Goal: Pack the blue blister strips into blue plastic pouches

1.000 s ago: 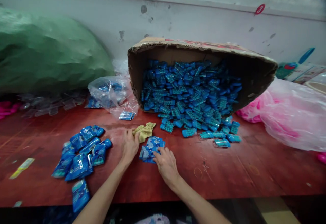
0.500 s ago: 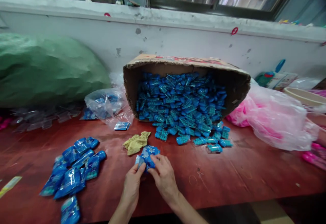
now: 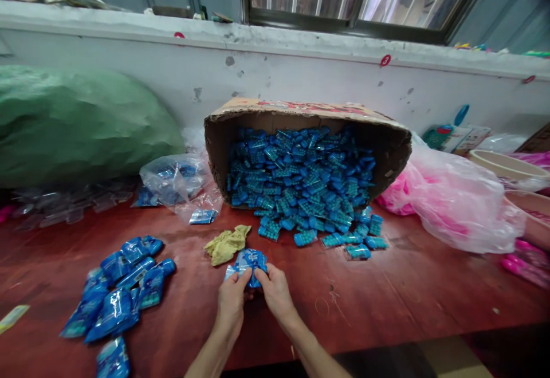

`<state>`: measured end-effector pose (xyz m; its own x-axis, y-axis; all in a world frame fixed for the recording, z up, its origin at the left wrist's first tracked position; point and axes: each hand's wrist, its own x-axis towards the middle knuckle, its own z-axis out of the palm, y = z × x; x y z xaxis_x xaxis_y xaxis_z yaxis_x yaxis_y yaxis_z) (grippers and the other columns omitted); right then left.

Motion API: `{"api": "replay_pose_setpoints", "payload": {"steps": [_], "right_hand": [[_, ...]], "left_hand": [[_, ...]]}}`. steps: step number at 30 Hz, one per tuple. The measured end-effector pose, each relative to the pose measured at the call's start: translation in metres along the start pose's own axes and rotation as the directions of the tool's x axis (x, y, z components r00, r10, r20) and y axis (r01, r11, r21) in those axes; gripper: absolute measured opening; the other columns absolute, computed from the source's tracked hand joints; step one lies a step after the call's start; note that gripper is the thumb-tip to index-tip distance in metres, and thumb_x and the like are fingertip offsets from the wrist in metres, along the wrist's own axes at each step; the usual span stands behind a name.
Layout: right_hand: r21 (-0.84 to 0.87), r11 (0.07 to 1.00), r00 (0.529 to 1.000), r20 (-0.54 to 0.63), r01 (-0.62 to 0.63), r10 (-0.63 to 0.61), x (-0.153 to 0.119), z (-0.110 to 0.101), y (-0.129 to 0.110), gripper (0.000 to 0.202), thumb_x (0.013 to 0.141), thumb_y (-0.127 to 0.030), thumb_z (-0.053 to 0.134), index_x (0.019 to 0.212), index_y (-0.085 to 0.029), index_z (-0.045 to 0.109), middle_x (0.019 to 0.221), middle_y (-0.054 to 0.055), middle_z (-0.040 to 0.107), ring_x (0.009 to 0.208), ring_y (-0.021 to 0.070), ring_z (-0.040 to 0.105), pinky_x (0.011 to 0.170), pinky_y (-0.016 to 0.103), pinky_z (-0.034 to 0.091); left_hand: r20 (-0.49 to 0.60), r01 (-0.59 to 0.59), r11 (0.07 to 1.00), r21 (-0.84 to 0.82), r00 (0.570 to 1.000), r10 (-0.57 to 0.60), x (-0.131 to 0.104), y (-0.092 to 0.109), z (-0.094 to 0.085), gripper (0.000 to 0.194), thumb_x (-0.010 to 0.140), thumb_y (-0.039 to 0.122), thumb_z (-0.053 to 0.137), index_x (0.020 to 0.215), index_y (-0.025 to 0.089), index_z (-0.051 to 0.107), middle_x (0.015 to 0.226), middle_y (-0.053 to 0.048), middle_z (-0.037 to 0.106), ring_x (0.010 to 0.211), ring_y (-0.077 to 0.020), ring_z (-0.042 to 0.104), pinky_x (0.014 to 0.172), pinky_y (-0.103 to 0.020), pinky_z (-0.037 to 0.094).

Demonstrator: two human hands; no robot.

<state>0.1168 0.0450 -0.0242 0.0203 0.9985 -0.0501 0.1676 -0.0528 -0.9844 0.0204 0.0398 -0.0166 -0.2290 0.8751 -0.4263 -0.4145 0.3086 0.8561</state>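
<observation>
Between both hands is a small blue printed packet [image 3: 252, 260], its near edge pinched by my two thumbs. My left hand [image 3: 233, 295] is closed on its left part, where a second blue-and-white piece shows. My right hand [image 3: 276, 292] grips the right side; the fingertips are hidden underneath. Just behind the packet lies a crumpled yellow cloth [image 3: 227, 244]. Farther back, a cardboard box [image 3: 390, 157] on its side spills small clear bottles with blue caps and teal beads [image 3: 301, 186] onto the table. To the left sits a pile of filled blue packets [image 3: 118, 303].
A clear bag of flat blue packets [image 3: 174, 174] stands behind left, near a large green sack [image 3: 86, 123]. At right are a bag with pink contents [image 3: 464, 200] and tubs [image 3: 507, 163]. The red table [image 3: 387, 303] ends at a front edge close to my forearms.
My right hand has shifted from reaching over the packet to pinching its near edge beside my left thumb. The packet now faces up flatter. The camera view has tilted slightly.
</observation>
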Motion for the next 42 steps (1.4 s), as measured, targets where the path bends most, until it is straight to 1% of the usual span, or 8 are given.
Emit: {"api": "replay_pose_setpoints", "payload": {"steps": [6, 9, 14, 18, 25, 32, 36, 42], "right_hand": [[-0.190, 0.981, 0.997, 0.064, 0.042, -0.030, 0.003, -0.012, -0.008, 0.042, 0.084, -0.041, 0.036, 0.054, -0.015, 0.049, 0.049, -0.004, 0.041, 0.047, 0.0090, 0.039, 0.043, 0.019, 0.031], [-0.335, 0.936, 0.990, 0.124, 0.104, -0.065, 0.013, -0.025, -0.024, 0.050, 0.088, -0.044, 0.029, 0.058, -0.015, 0.056, 0.053, -0.002, 0.050, 0.052, 0.0111, 0.047, 0.049, 0.020, 0.036], [-0.640, 0.756, 0.989, 0.049, 0.138, -0.138, 0.059, -0.033, -0.045, 0.020, 0.083, -0.029, 0.049, 0.099, -0.020, 0.057, 0.107, 0.009, 0.054, 0.101, 0.0231, 0.045, 0.082, 0.032, 0.034], [-0.802, 0.587, 0.992, 0.055, 0.110, -0.110, 0.082, -0.028, -0.040, 0.019, 0.085, -0.024, 0.045, 0.102, -0.019, 0.053, 0.107, 0.012, 0.050, 0.100, 0.0251, 0.046, 0.078, 0.035, 0.035], [-0.915, 0.368, 0.986, 0.157, 0.167, -0.059, 0.045, -0.050, -0.029, 0.014, 0.083, -0.028, 0.051, 0.096, -0.022, 0.052, 0.098, 0.007, 0.051, 0.094, 0.0236, 0.049, 0.071, 0.030, 0.036], [-0.899, 0.377, 0.969, 0.248, 0.224, 0.015, 0.039, -0.079, -0.025, 0.042, 0.080, -0.031, 0.054, 0.119, -0.026, 0.040, 0.100, 0.004, 0.052, 0.086, 0.0177, 0.055, 0.062, 0.024, 0.035], [-0.889, 0.417, 0.973, 0.227, 0.191, 0.039, 0.054, -0.085, -0.020, 0.037, 0.082, -0.037, 0.049, 0.118, -0.027, 0.042, 0.097, 0.002, 0.054, 0.092, 0.0167, 0.054, 0.068, 0.023, 0.036], [-0.924, 0.364, 0.989, 0.142, 0.118, 0.040, 0.046, -0.080, -0.020, 0.041, 0.087, -0.029, 0.040, 0.126, -0.020, 0.034, 0.104, 0.009, 0.054, 0.088, 0.0213, 0.057, 0.063, 0.027, 0.037]], "left_hand": [[0.133, 0.236, 0.971, -0.050, 0.965, -0.227, -0.005, 0.010, 0.001, 0.028, 0.058, 0.036, 0.070, 0.062, 0.013, 0.054, 0.046, 0.001, 0.056, 0.036, -0.0069, 0.046, 0.034, -0.016, 0.031], [0.101, 0.318, 0.946, -0.060, 0.945, -0.311, -0.008, 0.014, -0.008, 0.024, 0.066, 0.035, 0.065, 0.064, 0.015, 0.051, 0.043, 0.002, 0.053, 0.034, -0.0070, 0.046, 0.033, -0.016, 0.031], [0.081, 0.463, 0.882, -0.085, 0.886, -0.457, -0.019, 0.023, -0.017, 0.020, 0.074, 0.031, 0.058, 0.065, 0.016, 0.048, 0.041, 0.001, 0.052, 0.035, -0.0081, 0.047, 0.033, -0.016, 0.035], [0.104, 0.503, 0.857, -0.116, 0.864, -0.493, -0.024, 0.027, -0.023, 0.021, 0.076, 0.031, 0.055, 0.064, 0.016, 0.047, 0.041, 0.001, 0.052, 0.035, -0.0081, 0.047, 0.033, -0.016, 0.035], [0.114, 0.496, 0.858, -0.137, 0.868, -0.483, -0.025, 0.021, -0.036, 0.019, 0.073, 0.031, 0.059, 0.066, 0.017, 0.048, 0.041, 0.002, 0.051, 0.035, -0.0086, 0.047, 0.033, -0.016, 0.034], [0.211, 0.535, 0.823, -0.192, 0.841, -0.498, -0.034, 0.017, -0.038, 0.021, 0.079, 0.036, 0.051, 0.068, 0.017, 0.051, 0.039, 0.003, 0.047, 0.034, -0.0076, 0.042, 0.034, -0.015, 0.029], [0.285, 0.558, 0.809, -0.183, 0.818, -0.500, -0.039, 0.018, -0.039, 0.023, 0.079, 0.038, 0.049, 0.068, 0.018, 0.052, 0.039, 0.003, 0.046, 0.035, -0.0076, 0.041, 0.035, -0.016, 0.029], [0.246, 0.486, 0.862, -0.148, 0.862, -0.444, -0.035, 0.016, -0.041, 0.022, 0.076, 0.038, 0.053, 0.070, 0.018, 0.051, 0.040, 0.003, 0.049, 0.034, -0.0087, 0.043, 0.034, -0.017, 0.029]]}}
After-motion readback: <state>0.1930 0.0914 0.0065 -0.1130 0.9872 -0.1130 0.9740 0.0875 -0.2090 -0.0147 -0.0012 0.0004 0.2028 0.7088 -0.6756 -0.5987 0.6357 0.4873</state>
